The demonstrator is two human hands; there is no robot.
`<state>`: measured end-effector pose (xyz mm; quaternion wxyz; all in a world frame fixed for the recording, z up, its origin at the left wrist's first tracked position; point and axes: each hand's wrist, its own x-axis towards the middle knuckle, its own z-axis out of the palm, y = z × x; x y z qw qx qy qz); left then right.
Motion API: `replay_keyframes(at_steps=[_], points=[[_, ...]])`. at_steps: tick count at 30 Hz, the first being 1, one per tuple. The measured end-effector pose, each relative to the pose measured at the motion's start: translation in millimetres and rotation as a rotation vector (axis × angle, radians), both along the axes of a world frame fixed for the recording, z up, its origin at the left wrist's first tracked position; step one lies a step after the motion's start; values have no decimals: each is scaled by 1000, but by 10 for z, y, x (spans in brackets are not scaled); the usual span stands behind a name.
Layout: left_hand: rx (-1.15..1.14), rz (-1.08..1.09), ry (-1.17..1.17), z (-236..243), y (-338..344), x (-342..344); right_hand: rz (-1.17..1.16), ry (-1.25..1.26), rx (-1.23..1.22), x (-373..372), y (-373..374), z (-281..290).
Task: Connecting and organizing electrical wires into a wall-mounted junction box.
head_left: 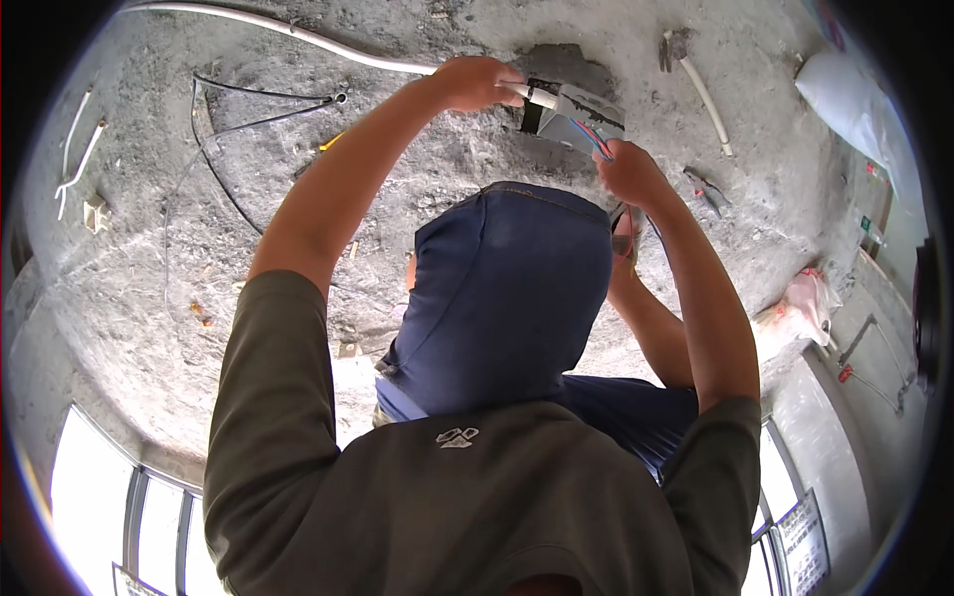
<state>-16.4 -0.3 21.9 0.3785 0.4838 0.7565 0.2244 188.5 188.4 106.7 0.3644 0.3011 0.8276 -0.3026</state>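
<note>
My left hand [475,83] is closed around the end of a long white conduit pipe [348,55], which comes in from the upper left. Its white end fitting [542,96] meets the side of a grey metal box [596,111]. Red and blue wires [590,133] come out of that box, and my right hand [632,174] has its fingers closed on them just below it. A dark wire [651,223] trails down from the right hand along the forearm. The box's inside is only partly visible.
A hammer [704,94] with a pale handle and a pair of pliers [706,192] lie on the rough concrete floor at right. Looped black cable [214,149] and pipe offcuts [82,157] lie at left. White bags [845,94] stand at the right edge.
</note>
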Motion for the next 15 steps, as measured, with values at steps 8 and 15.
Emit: replay_keyframes(at_steps=[8, 15], points=[[-109, -141, -331, -48, 162, -135, 238, -132, 252, -139, -59, 160], [-148, -158, -414, -225, 273, -216, 291, -91, 504, -199, -43, -40]])
